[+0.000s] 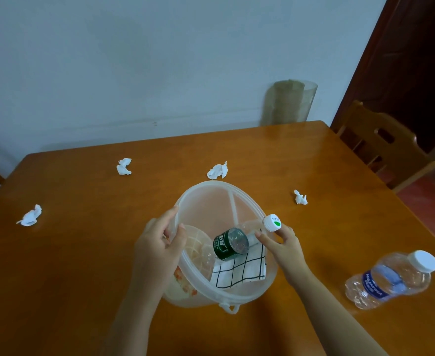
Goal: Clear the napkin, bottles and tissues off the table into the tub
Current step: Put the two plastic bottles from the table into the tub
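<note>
Plastic tub gripped at its rim by your left hand; your right hand loosens off the green-label bottle inside; next, the bottle right of the tub.

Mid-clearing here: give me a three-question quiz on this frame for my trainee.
1. True or false: the checked napkin already lies inside the tub.
2. How many crumpled tissues remain on the table?
3. Which hand grips the tub's rim? A) left hand B) right hand

Key:
1. True; it lies beneath the green-labelled bottle.
2. Four: far left, back left, back centre, right. The blue-labelled bottle also remains.
3. A
</note>
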A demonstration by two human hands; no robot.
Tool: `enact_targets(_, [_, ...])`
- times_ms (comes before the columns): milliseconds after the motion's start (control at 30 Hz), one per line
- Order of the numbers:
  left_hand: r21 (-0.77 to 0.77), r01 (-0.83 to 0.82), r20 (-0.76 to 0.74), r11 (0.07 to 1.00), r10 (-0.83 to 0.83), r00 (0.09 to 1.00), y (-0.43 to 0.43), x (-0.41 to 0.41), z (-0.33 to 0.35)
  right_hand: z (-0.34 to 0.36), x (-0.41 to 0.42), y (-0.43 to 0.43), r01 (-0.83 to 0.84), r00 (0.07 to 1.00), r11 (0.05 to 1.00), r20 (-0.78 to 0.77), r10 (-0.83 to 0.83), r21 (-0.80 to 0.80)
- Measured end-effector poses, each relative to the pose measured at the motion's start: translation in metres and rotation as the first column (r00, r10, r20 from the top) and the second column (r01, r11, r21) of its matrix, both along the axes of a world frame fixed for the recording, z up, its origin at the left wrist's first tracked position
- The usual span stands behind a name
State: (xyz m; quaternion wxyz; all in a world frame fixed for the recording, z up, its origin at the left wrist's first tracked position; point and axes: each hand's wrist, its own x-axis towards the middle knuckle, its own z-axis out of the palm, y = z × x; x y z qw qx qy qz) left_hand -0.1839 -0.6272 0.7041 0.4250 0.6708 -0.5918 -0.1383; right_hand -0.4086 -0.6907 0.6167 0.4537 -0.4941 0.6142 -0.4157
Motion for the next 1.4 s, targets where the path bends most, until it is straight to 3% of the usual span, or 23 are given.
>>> enact_targets(233, [-0.024, 0.032, -0.044, 0.999, -0.033, 0.999, -0.010, -0.017, -0.001, 0.014, -0.035, 0.012, 0.029, 0.996, 0.996, -0.081, -0.035, -0.079])
enact_targets(467, [-0.042, 0.122, -0.075, 0.992, -0.125, 0.989, -0.031, -0.059, -0.001, 0.043, -0.087, 0.036, 0.135, 0.924, 0.960, -0.318, -0.211, -0.246])
enact_targets(800, [-0.035, 0.240, -0.137, 0.970, -0.243, 0.960, -0.051, -0.115, -0.010, 0.083, -0.139, 0.073, 0.226, 0.666, 0.816, -0.527, -0.528, -0.532])
enact_targets(900, [-0.042, 0.262, -0.128, 0.964, -0.265, 0.956, -0.054, -0.122, -0.011, 0.078, -0.153, 0.079, 0.283, 0.578, 0.806, -0.578, -0.576, -0.520])
enact_targets(1100, [-0.017, 0.310, -0.136, 0.951, -0.309, 0.941, -0.055, -0.121, -0.014, 0.054, -0.169, 0.079, 0.429, 0.635, 0.835, -0.542, -0.551, -0.346])
enact_targets(1267, [0.011, 0.332, -0.145, 0.943, -0.327, 0.934, -0.055, -0.112, -0.016, 0.040, -0.170, 0.078, 0.452, 0.689, 0.835, -0.471, -0.550, -0.313])
enact_targets(1400, [0.019, 0.327, -0.138, 0.945, -0.321, 0.937, -0.053, -0.108, -0.016, 0.041, -0.168, 0.075, 0.453, 0.676, 0.818, -0.461, -0.575, -0.355])
